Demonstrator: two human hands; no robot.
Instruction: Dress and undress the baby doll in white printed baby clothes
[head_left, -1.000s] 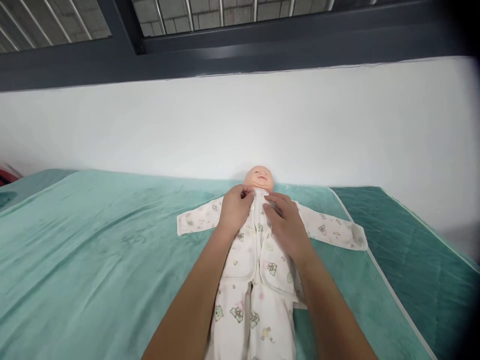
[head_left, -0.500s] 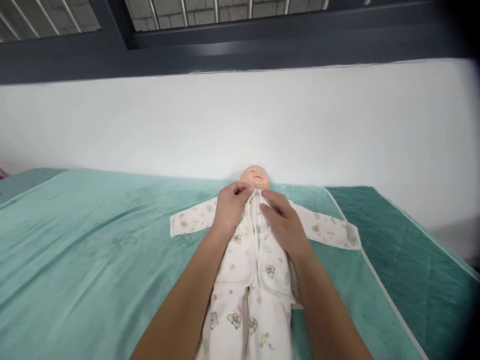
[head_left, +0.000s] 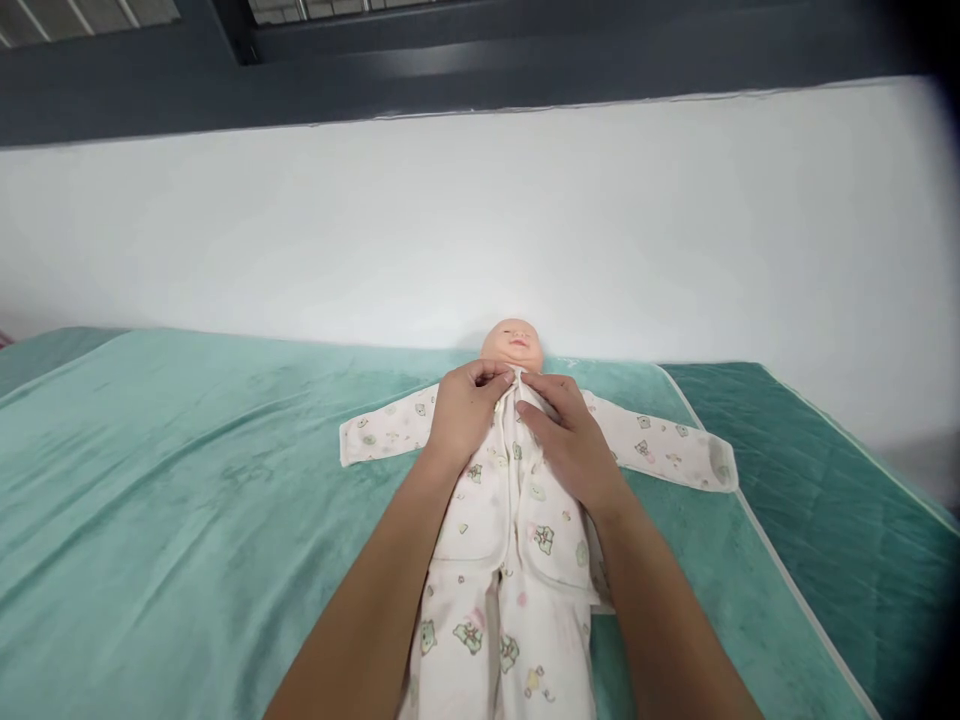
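Observation:
A baby doll [head_left: 514, 345] lies on its back, its head close to the wall. It wears a white printed jacket [head_left: 472, 515] with bear figures and matching trousers [head_left: 517, 650]. Both sleeves stretch out sideways. My left hand [head_left: 466, 408] pinches the jacket's front edge at the neck between thumb and fingers. Opposite it, my right hand [head_left: 564, 428] grips the other front edge just below the doll's chin. The two edges come close together at the collar and run down side by side below. Whether a fastener sits between my fingertips is hidden.
Beneath the doll spreads a light green blanket [head_left: 187, 500] with several creases. A darker green quilted cover [head_left: 825, 510] shows at the right. Behind stands a white wall [head_left: 337, 230], and above it a dark window frame [head_left: 525, 65] with metal bars.
The view has tilted down slightly, so less of the window shows. Both hands stay at the jacket's collar, the fingertips of the two a little closer together.

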